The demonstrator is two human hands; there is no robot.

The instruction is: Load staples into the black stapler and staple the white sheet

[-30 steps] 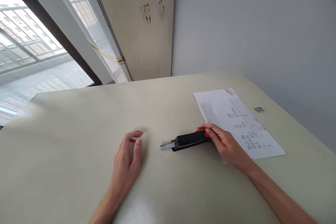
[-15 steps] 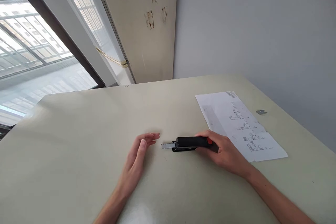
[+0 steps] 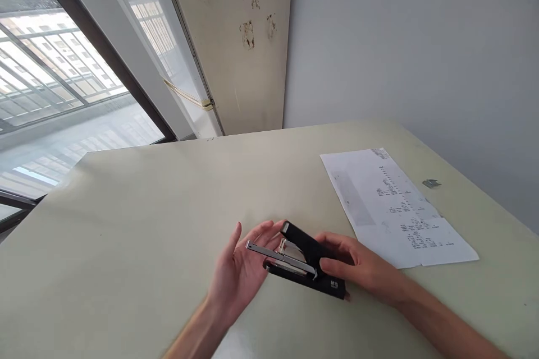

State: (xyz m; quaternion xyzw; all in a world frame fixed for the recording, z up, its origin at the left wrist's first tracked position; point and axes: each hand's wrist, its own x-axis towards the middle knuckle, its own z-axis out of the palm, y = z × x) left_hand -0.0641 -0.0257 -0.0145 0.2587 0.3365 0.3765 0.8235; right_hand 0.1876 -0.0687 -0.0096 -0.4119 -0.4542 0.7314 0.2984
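A black stapler (image 3: 309, 286) is gripped at its rear by my right hand (image 3: 357, 263), the thumb lying along its near side. Its top arm is tilted up from the base, and a metal magazine rail (image 3: 272, 251) sticks out between them toward the left. My left hand (image 3: 244, 272) is turned palm up with the fingers spread, just behind and under the stapler's front end. Its fingertips are partly hidden by the stapler, so I cannot tell whether they touch it.
A printed white sheet (image 3: 349, 196) lies on the pale table (image 3: 168, 224), to the right beyond my right hand. Farther right is a small cluster of grey staple strips (image 3: 432, 183). A wall borders the table's right side; a window (image 3: 76, 67) is at the left.
My right hand has lifted and turned the stapler, and its top arm now stands apart from the base. My left hand has rolled palm up and come close under its front end.
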